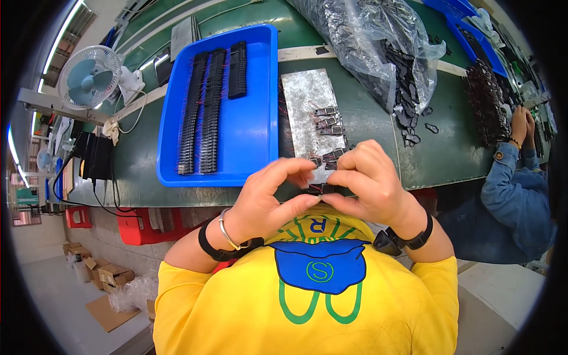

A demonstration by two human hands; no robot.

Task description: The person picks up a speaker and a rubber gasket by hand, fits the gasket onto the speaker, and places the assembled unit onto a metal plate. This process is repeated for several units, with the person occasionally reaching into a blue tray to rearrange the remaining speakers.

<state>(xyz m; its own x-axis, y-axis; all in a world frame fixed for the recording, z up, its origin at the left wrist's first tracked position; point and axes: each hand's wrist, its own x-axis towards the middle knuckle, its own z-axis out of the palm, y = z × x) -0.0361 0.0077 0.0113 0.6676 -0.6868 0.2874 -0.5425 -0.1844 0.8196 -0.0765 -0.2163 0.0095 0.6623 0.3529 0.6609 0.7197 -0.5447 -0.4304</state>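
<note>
At the table's near edge, a small black part with thin wires (317, 189) is pinched between my two hands. My left hand (266, 192) is curled, its thumb tip against the lower side of the part. My right hand (370, 183) grips the part from the other side with thumb and forefinger, both bent inward. Fingers hide much of the part. Just beyond them lies a scuffed metal plate (305, 92). Several small black wired parts (329, 122) rest on its right side, and a couple more (334, 157) sit close to my fingertips.
Left of the plate stands a blue tray (248, 142) with rows of black parts (213, 112). A clear plastic bag (373, 41) spills black pieces (405, 94) at the back right. A fan (89, 77) is far left. Another person's hands (522, 127) work at the right.
</note>
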